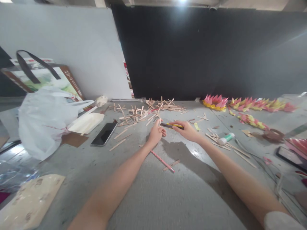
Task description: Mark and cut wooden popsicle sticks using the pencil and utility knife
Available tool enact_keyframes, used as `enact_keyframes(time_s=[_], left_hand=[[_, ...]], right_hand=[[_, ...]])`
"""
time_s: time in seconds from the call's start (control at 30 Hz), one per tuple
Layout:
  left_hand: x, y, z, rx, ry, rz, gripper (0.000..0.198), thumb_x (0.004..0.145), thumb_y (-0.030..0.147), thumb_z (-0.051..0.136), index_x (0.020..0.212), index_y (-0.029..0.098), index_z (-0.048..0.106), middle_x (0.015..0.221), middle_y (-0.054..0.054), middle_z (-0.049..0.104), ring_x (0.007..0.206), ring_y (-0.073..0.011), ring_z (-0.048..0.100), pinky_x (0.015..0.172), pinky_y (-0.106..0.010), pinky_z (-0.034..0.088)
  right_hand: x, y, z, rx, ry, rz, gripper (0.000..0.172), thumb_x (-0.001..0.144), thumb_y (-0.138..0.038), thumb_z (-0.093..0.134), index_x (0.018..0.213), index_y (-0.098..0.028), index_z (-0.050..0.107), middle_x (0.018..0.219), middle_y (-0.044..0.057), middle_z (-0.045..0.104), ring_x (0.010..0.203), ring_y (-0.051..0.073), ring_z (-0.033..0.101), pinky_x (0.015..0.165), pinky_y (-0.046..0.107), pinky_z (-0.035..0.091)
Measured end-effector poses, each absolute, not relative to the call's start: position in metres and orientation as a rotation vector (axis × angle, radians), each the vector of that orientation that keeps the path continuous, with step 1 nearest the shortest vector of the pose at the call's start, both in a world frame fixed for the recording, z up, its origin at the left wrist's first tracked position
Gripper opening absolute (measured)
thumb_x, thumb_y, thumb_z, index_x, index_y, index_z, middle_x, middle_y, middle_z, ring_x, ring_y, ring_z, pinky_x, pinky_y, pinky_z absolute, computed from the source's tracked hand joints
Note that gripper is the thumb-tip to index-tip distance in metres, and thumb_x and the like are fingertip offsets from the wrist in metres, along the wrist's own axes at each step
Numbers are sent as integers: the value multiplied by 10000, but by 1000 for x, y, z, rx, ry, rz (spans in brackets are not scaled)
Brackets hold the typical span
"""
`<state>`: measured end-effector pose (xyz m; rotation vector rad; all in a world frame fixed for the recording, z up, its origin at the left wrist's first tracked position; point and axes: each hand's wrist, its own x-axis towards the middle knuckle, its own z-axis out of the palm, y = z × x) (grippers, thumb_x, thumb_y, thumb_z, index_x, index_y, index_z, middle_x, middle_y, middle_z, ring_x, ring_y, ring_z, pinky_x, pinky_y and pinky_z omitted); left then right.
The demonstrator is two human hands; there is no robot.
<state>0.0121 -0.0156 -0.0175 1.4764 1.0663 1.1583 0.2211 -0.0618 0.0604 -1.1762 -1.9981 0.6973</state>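
My right hand [185,130] is wrapped round a black and yellow utility knife [169,126], whose front end points left. My left hand [157,131] is closed on a small wooden stick [160,121] held upright; the knife's front end is at its fingers, and whether it touches the stick cannot be made out. Behind both hands lies a pile of wooden sticks [136,113], many of them crossed. A red and white striped straw [163,161] lies under my left wrist, its near end beside two crossed sticks [171,165].
At the left are a phone [104,134], a white plastic bag [45,118] and a paper bag [57,80]. To the right lie loose sticks, a glue stick [226,138], cables, another phone [291,158] and a tape roll [273,135]. Pink and yellow paper decorations [216,103] stand behind.
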Motion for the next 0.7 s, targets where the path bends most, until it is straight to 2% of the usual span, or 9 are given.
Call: enact_keyframes(time_s=[0.17, 0.23, 0.27, 0.33, 0.4, 0.43, 0.5, 0.6, 0.7], left_hand=[[16, -13, -20, 1541, 1098, 1138, 471, 918, 224, 486, 1386, 190, 532, 669, 14, 626, 508, -163, 646, 513, -252, 520], [15, -14, -21, 1576, 1116, 1128, 496, 927, 202, 462, 1418, 195, 533, 674, 14, 627, 512, -157, 640, 523, -248, 510], [15, -15, -21, 1614, 1129, 1119, 515, 919, 176, 460, 1427, 200, 541, 675, 15, 628, 517, -153, 633, 532, -246, 502], [12, -17, -20, 1763, 1161, 1093, 558, 870, 100, 487, 1402, 223, 598, 687, 12, 636, 554, -148, 625, 580, -246, 496], [10, -19, -19, 1942, 1181, 1067, 603, 806, 26, 516, 1346, 250, 662, 708, 6, 648, 614, -148, 625, 642, -249, 492], [10, -19, -19, 1994, 1180, 1055, 614, 790, 6, 524, 1331, 255, 674, 719, 3, 654, 630, -147, 624, 657, -248, 488], [9, -17, -19, 1928, 1167, 1069, 601, 830, 23, 522, 1377, 249, 623, 740, 2, 670, 600, -136, 622, 630, -242, 482], [9, -10, -20, 1553, 1096, 1145, 488, 955, 148, 494, 1436, 219, 452, 753, 14, 688, 509, -120, 627, 551, -225, 488], [7, -3, -23, 1291, 1012, 1228, 346, 987, 253, 544, 1298, 208, 398, 762, 15, 709, 513, -131, 666, 533, -228, 518]], right_hand=[[228, -59, 67, -1182, -2011, 704, 352, 1013, -402, 569, 1229, -238, 793, 1167, 77, 792, 939, 215, 695, 824, 324, 524], [230, -59, 69, -1174, -2012, 715, 338, 1002, -404, 588, 1211, -249, 804, 1155, 81, 790, 899, 207, 689, 782, 312, 521], [232, -59, 71, -1180, -2004, 737, 338, 994, -411, 600, 1203, -247, 808, 1095, 81, 795, 820, 190, 675, 723, 297, 510], [237, -60, 76, -1230, -1945, 851, 371, 976, -447, 619, 1189, -212, 811, 810, 57, 753, 580, 140, 565, 547, 262, 425], [244, -61, 84, -1284, -1828, 1038, 446, 956, -495, 635, 1192, -154, 798, 518, -27, 540, 406, 99, 367, 421, 245, 263], [248, -62, 87, -1288, -1758, 1129, 486, 944, -514, 645, 1201, -127, 786, 452, -69, 416, 372, 88, 286, 397, 244, 192], [254, -61, 91, -1231, -1643, 1255, 542, 915, -529, 681, 1238, -100, 756, 442, -112, 287, 366, 76, 204, 389, 242, 119], [249, -57, 78, -1113, -1462, 1293, 597, 878, -543, 719, 1296, -117, 709, 477, -136, 233, 390, 71, 166, 395, 231, 120], [230, -53, 40, -1092, -1169, 985, 634, 917, -597, 636, 1370, -155, 639, 478, -136, 273, 387, 86, 200, 385, 224, 173]])
